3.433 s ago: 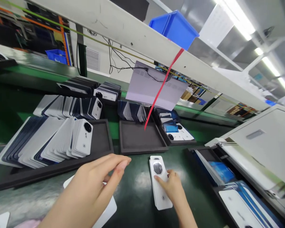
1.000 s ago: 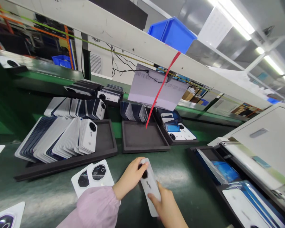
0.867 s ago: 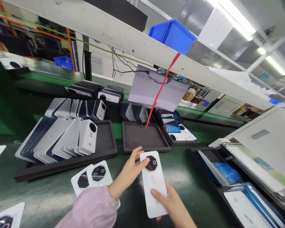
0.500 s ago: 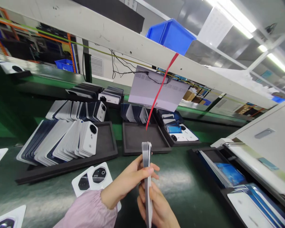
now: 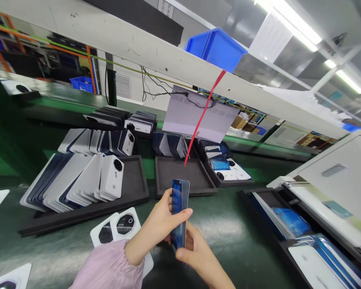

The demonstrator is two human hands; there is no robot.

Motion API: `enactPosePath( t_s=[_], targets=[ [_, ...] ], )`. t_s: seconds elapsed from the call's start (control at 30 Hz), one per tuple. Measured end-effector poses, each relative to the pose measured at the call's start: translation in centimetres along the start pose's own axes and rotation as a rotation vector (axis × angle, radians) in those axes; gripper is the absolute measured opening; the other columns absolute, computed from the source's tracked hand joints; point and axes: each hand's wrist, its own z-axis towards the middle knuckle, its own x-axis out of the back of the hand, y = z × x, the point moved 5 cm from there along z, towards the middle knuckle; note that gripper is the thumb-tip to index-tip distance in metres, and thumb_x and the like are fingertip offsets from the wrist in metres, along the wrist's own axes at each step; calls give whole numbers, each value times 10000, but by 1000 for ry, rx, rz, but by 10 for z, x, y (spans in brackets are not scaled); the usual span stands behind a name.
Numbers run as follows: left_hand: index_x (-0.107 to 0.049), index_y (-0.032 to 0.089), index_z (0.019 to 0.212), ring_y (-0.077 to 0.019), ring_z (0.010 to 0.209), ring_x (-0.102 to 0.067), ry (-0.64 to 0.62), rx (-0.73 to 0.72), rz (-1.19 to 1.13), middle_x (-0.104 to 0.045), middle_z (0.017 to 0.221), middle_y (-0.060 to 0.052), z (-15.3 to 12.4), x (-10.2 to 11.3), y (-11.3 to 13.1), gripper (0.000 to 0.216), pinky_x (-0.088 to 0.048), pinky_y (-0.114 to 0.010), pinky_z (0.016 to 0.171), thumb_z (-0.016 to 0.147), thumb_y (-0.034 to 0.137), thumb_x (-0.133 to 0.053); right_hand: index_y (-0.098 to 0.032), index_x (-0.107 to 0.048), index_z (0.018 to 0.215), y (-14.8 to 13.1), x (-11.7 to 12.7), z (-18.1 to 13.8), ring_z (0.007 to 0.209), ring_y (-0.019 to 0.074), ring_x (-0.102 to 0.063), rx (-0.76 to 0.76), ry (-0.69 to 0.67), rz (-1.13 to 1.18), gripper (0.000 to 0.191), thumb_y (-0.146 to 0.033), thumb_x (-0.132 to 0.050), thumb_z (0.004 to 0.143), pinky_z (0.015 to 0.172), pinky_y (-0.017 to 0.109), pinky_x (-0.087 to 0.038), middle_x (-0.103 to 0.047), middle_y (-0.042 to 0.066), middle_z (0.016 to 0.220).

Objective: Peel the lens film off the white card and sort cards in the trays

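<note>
A dark green workbench [image 5: 234, 224] fills the lower view, with a long white beam [image 5: 156, 52] slanting across above it. A blue bin [image 5: 218, 46] sits on top of the beam, and a red strap [image 5: 203, 116] hangs down from it in front of a pale tilted panel [image 5: 195, 116].

At the right edge stands a white machine [image 5: 333, 180], with a black tray of white and blue sheets [image 5: 291, 224] below it.

On the left of the bench, a large black tray [image 5: 132, 180] holds a leaning row of white and dark phone backs [image 5: 78, 176], each with a round camera hole. A second row [image 5: 99, 140] leans behind it. In the middle, a smaller black tray [image 5: 180, 176] is mostly bare, with a few backs standing at its far end. Just right of it, another tray [image 5: 225, 168] holds a few flat pieces.

Two white cards with dark round prints [image 5: 117, 226] lie on the bench near the left sleeve, which is pink.

Near the bottom centre, both hands hold a thin stack of backs [image 5: 179, 200] upright and edge-on above the bench, in front of the middle tray. Its near face shines blue. The left hand [image 5: 159, 224] pinches the stack, thumb across the near face and fingers behind. The right hand [image 5: 195, 251] grips the stack's lower end, thumb in front, fingers curled around the back.
</note>
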Motion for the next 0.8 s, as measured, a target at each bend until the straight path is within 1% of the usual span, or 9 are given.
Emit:
enactPosePath(
  t_s=[0.07, 0.17, 0.3, 0.37, 0.47, 0.5, 0.63, 0.67, 0.8],
  targets=[
    [-588, 177, 1346, -264, 1005, -712, -7, 26, 13, -691, 1135, -64, 0, 0, -2, 409, -621, -456, 862, 971, 199, -751, -198, -639, 1344, -2, -1, -1, 1082, 311, -714, -1, 6, -18, 866, -642, -916, 654, 938, 452, -536, -719, 151, 1253],
    [-577, 180, 1361, -274, 1030, -709, -20, 42, 33, -687, 1155, -72, 0, -1, -4, 418, -630, -450, 845, 978, 207, -742, -196, -644, 1322, -4, -1, -3, 1084, 289, -709, -15, 32, -38, 797, -602, -913, 691, 914, 424, -544, -714, 147, 1244],
    [-564, 180, 1381, -288, 1067, -709, -85, -30, 69, -694, 1173, -81, 2, -6, -10, 446, -624, -477, 883, 977, 228, -746, -176, -659, 1262, -5, 4, -6, 980, 247, -726, -20, 54, -43, 724, -527, -936, 693, 852, 408, -573, -733, 106, 1153],
    [-522, 183, 1430, -286, 1055, -721, -104, -88, 99, -700, 1183, -90, 4, -5, -15, 462, -625, -481, 885, 1016, 286, -699, -170, -675, 1228, -8, 14, -3, 947, 233, -731, -26, 50, -35, 572, -445, -897, 778, 872, 436, -584, -745, 76, 1128],
    [-428, 191, 1519, -305, 1120, -707, -29, -176, 210, -690, 1234, -113, 10, 5, -24, 492, -586, -540, 967, 1086, 378, -568, -160, -696, 1155, -19, 46, 11, 894, 202, -733, -86, 95, -15, 283, -342, -755, 948, 871, 433, -598, -749, 50, 1087],
    [-420, 195, 1528, -318, 1170, -684, 16, -210, 272, -677, 1270, -120, 13, 10, -27, 502, -548, -575, 1020, 1088, 392, -560, -157, -695, 1144, -25, 61, 19, 881, 195, -732, -116, 134, -7, 251, -352, -708, 986, 848, 418, -605, -747, 48, 1071],
    [-591, 190, 1376, -385, 1425, -463, 155, -401, 590, -573, 1455, -128, 26, 27, -46, 410, -323, -678, 1185, 1013, 359, -683, -157, -681, 1172, -53, 129, 67, 904, 200, -728, -282, 298, 0, 300, -415, -642, 1025, 804, 398, -619, -731, 65, 1107],
    [-600, 187, 1365, -393, 1444, -437, 171, -445, 662, -579, 1446, -125, 29, 29, -53, 405, -298, -693, 1191, 1005, 346, -693, -160, -674, 1196, -61, 145, 81, 912, 202, -727, -320, 338, -9, 305, -409, -646, 1023, 800, 397, -621, -725, 70, 1131],
    [-437, 223, 1537, -425, 1453, -417, 224, -554, 900, -472, 1557, -147, 36, 26, -83, 580, -370, -709, 1149, 1010, 291, -670, -171, -650, 1271, -91, 193, 143, 989, 225, -721, -416, 462, -72, 332, -384, -662, 1016, 831, 420, -622, -700, 89, 1230]
  ],
)
